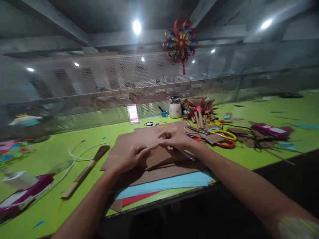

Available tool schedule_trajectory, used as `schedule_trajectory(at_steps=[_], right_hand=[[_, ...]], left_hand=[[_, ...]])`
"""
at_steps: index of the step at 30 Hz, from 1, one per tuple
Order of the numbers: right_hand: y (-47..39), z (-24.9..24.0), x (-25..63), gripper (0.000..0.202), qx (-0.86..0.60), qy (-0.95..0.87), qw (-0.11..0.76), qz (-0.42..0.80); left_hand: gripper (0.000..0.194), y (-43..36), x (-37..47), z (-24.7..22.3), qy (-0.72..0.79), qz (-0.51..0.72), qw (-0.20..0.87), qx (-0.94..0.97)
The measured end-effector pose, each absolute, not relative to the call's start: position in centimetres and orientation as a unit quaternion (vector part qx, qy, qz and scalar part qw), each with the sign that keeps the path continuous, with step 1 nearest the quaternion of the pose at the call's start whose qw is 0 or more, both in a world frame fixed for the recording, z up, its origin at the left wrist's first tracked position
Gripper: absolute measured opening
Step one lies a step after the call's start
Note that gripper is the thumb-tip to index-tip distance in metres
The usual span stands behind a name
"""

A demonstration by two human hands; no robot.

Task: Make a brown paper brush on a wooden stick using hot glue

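My left hand (pixel 132 156) is closed, thumb and fingers pinching the left part of a brown paper sheet (pixel 159 157). Opposite it, my right hand (pixel 176 138) has its fingers curled on the upper edge of the same sheet. The sheet is slightly raised over a pile of larger brown sheets (pixel 127 138) on the green table. Light blue paper (pixel 164 184) and red paper (pixel 139 199) stick out beneath the pile at the table's front edge. Below my right wrist lies a slim pale stick-like thing (pixel 188 155), its kind unclear.
Scissors (pixel 225 143) with red and yellow handles lie among brown scraps at right. A white jar (pixel 175 108) and paper bundles (pixel 199 116) stand behind. A rolled brown paper piece (pixel 82 179), white cable (pixel 72 162) and purple device (pixel 37 186) lie left; another purple device (pixel 271 130) lies right.
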State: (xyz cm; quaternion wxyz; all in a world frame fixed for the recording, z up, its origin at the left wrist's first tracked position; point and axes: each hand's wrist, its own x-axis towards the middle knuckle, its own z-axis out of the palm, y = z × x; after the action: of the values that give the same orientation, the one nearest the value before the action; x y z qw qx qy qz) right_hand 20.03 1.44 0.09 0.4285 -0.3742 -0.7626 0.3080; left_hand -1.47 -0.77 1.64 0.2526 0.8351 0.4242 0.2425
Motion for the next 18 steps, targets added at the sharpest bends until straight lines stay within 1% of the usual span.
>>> schedule_trajectory(at_steps=[4,9,18], right_hand=[[1.5,0.4,20.0,0.026,-0.343,-0.750,0.446,0.348],[1.6,0.5,20.1,0.028,-0.332,-0.737,0.457,0.371],[1.2,0.0,20.6,0.030,-0.354,-0.679,0.457,0.452]], left_hand=[[0.037,-0.9,-1.5,2.6,0.442,0.251,0.252,0.824],[0.035,-0.4,-1.9,2.8,0.417,0.251,0.239,0.840],[0.032,0.3,-3.0,1.4,0.413,0.257,0.328,0.810]])
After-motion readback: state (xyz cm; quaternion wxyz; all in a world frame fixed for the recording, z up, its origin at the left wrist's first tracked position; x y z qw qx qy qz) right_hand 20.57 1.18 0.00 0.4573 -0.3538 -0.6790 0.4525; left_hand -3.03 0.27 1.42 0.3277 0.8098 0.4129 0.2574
